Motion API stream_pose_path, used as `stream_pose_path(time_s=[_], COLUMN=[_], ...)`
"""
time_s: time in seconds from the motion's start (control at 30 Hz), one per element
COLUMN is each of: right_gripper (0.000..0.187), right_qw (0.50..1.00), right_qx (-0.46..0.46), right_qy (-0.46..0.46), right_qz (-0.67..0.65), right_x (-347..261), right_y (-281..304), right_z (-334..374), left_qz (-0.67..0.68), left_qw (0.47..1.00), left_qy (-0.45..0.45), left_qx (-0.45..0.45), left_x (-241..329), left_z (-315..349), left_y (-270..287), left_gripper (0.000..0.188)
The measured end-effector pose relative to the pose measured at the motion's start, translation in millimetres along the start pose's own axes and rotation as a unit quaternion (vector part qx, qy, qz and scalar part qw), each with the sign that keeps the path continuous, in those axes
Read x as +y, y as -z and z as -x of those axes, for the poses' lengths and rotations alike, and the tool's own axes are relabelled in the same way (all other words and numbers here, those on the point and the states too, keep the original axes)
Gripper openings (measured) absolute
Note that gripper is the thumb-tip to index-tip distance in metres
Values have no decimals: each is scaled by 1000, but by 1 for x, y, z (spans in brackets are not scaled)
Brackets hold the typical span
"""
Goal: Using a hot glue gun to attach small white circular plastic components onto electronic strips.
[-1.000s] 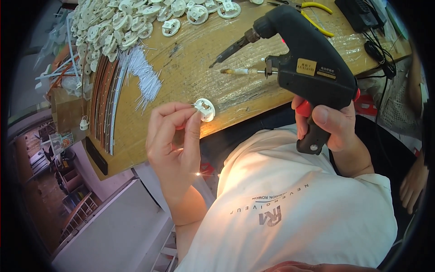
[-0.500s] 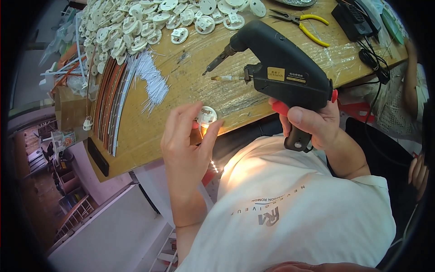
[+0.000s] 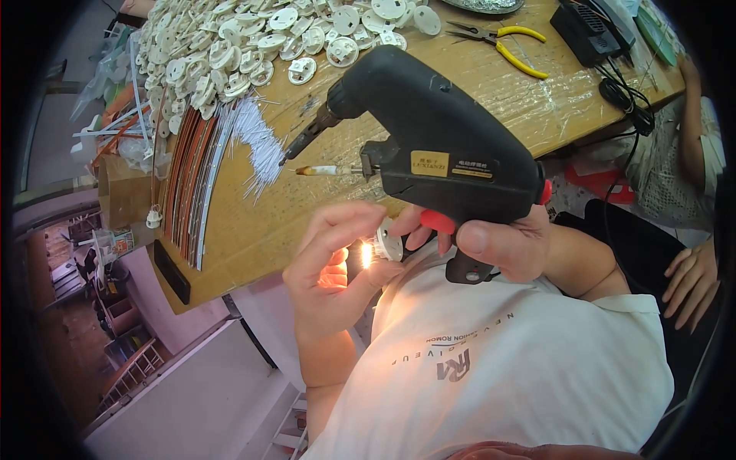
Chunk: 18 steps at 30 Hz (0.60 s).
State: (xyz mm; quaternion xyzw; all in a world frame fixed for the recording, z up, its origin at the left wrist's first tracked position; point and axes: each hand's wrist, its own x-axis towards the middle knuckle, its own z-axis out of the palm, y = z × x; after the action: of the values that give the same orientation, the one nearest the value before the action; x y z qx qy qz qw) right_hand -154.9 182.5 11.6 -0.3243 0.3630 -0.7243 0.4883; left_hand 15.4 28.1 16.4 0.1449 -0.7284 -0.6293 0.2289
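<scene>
My left hand (image 3: 337, 264) pinches a small white round part (image 3: 387, 245) close to my chest, and a bright orange glow shows beside it between my fingers. My right hand (image 3: 498, 245) grips the handle of a black soldering gun (image 3: 437, 142) with a red trigger under one finger. The gun's metal tip (image 3: 303, 142) points left over the table, and a thin wire feed sticks out below the barrel. The gun's body hangs just above the small part.
A wooden table (image 3: 491, 84) wrapped in clear film carries a big heap of white round parts (image 3: 230, 42), a bundle of thin white wires (image 3: 257, 138), yellow-handled pliers (image 3: 502, 42) and a black box with cables (image 3: 590, 31). Another person's hand (image 3: 690, 272) rests at the right.
Both hands have come nearer to the camera and closer together. The small part now sits under the gun, next to my right fingers, and a glow has appeared beside it.
</scene>
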Motion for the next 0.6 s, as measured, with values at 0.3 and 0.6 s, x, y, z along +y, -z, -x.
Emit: stream_pose_path(time_s=[0.3,0.6], right_gripper=[40,21], right_qw=[999,998], right_qx=[-19,57], right_qy=[-49,-31], right_qz=[3,14], right_x=[1,5], right_y=[-2,-3], right_z=[1,-1], left_qz=[-19,-10], left_qw=[998,998], left_qy=[-43,-52], left_qx=[-32,-33], left_x=[-11,-12], left_z=[5,3], left_y=[2,-3], left_gripper=[45,46])
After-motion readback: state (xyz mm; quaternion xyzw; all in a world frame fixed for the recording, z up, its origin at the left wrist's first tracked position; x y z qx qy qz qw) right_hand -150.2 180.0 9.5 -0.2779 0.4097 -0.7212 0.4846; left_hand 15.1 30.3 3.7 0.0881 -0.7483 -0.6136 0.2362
